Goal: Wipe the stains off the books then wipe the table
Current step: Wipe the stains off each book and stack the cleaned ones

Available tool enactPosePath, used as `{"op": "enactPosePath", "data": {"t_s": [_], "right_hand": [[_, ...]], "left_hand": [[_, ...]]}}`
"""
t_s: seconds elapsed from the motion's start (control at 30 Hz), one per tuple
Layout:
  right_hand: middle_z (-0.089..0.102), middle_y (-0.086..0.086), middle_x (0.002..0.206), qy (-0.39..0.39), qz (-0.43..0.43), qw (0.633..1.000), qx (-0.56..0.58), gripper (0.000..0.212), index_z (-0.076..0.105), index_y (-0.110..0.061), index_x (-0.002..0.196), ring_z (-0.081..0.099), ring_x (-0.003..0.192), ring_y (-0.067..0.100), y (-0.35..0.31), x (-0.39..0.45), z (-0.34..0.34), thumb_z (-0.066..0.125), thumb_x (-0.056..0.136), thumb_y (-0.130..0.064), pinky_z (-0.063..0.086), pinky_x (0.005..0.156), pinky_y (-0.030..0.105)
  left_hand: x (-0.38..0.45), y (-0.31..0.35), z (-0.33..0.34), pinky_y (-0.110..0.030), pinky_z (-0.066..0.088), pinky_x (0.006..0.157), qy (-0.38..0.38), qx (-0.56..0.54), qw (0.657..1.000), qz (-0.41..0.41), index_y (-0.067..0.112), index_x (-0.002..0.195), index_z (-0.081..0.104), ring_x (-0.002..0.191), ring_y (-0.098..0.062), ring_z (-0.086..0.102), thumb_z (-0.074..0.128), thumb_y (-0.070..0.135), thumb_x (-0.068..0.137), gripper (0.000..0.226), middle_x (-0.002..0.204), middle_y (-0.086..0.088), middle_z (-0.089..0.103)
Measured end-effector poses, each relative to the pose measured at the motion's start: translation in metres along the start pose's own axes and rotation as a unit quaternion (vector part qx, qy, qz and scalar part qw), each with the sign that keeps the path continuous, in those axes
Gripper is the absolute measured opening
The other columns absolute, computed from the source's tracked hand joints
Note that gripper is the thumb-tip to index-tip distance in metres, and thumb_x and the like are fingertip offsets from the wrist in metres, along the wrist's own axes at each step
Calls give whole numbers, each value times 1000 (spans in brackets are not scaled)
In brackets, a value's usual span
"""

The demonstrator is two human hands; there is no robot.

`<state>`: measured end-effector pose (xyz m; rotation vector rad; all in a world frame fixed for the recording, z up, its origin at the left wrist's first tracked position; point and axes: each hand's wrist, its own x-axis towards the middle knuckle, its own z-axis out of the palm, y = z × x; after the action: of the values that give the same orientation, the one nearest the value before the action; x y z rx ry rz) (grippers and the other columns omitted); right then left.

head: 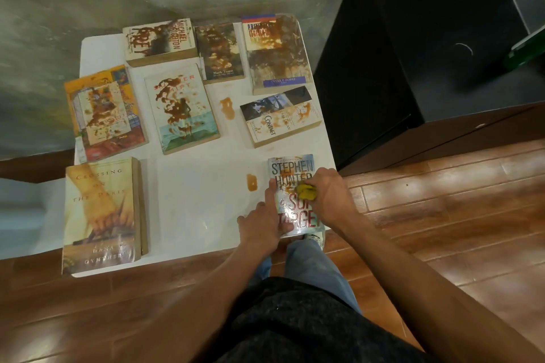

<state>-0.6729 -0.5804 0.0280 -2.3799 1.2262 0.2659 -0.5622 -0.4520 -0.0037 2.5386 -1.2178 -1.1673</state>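
Observation:
Several paperback books lie flat on a small white table (191, 203), most smeared with brown stains. At the table's near right corner lies the Stephen Hunter book (290, 168). My right hand (327, 194) grips a crumpled yellow cloth (306, 191) and presses it on the middle of that cover. My left hand (262, 221) holds the book's left edge, index finger stretched along it and thumb on the lower cover. Brown stain patches (251, 182) mark the bare table beside the book and further back (227, 107).
The cream "Crossing" book (100, 212) lies at the near left corner. A black cabinet (413, 53) stands right of the table. Concrete wall behind, wooden floor (442, 200) around. My legs show below the table's front edge.

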Motion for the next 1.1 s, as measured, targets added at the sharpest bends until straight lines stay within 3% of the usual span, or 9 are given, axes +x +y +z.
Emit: {"op": "enactPosePath", "data": {"t_s": [0.23, 0.4, 0.53, 0.7, 0.8, 0.93, 1.1], "right_hand": [[65, 0, 96, 4, 28, 998, 53, 19, 73, -19, 95, 64, 79, 12, 3, 17, -5, 78, 83, -32, 60, 69, 30], [62, 1, 99, -19, 1, 1000, 17, 22, 72, -17, 98, 61, 80, 12, 3, 15, -5, 78, 83, -32, 58, 70, 28], [60, 0, 95, -7, 65, 997, 49, 26, 67, -17, 101, 59, 72, 10, 3, 29, -12, 77, 83, -33, 52, 59, 21], [61, 0, 98, -42, 20, 999, 25, 28, 70, -18, 103, 61, 78, 11, 2, 26, -12, 79, 81, -34, 56, 67, 25], [63, -1, 94, -38, 50, 997, 47, 22, 70, -18, 100, 61, 74, 12, 5, 36, -17, 78, 83, -29, 54, 63, 24], [65, 1, 95, -38, 33, 998, 45, 22, 70, -18, 100, 63, 78, 14, 3, 38, -17, 78, 83, -28, 59, 71, 31], [62, -1, 93, -51, 26, 998, 31, 20, 68, -19, 102, 58, 72, 11, 5, 43, -22, 76, 85, -26, 52, 62, 22]], "left_hand": [[-3, 1, -1, -46, 42, 102, -2, -2, 1000, 3, 35, 153, -15, 117, -22, 61, 63, 55, 91, 102, 137, -1, 56], [-2, -1, 1, -47, 44, 100, 1, 1, 1000, 3, 38, 150, -19, 114, -22, 62, 63, 58, 90, 104, 134, 0, 58], [-1, 1, 2, -46, 43, 102, 0, -2, 1000, -2, 37, 152, -18, 116, -22, 61, 63, 56, 90, 104, 137, 0, 56], [-2, 2, 1, -49, 39, 107, 0, -13, 1000, -9, 37, 153, -13, 120, -22, 59, 63, 56, 91, 100, 139, 1, 54], [-3, 2, 1, -48, 40, 105, -2, -12, 1000, -8, 36, 154, -14, 118, -22, 60, 65, 53, 91, 102, 139, 0, 55], [-3, 4, -2, -48, 40, 105, -5, -13, 1000, -12, 37, 153, -13, 117, -21, 61, 64, 53, 91, 101, 138, 1, 55], [-4, 3, -1, -47, 41, 103, -1, -8, 1000, -10, 36, 154, -13, 116, -22, 61, 64, 52, 92, 100, 138, 0, 55]]}}
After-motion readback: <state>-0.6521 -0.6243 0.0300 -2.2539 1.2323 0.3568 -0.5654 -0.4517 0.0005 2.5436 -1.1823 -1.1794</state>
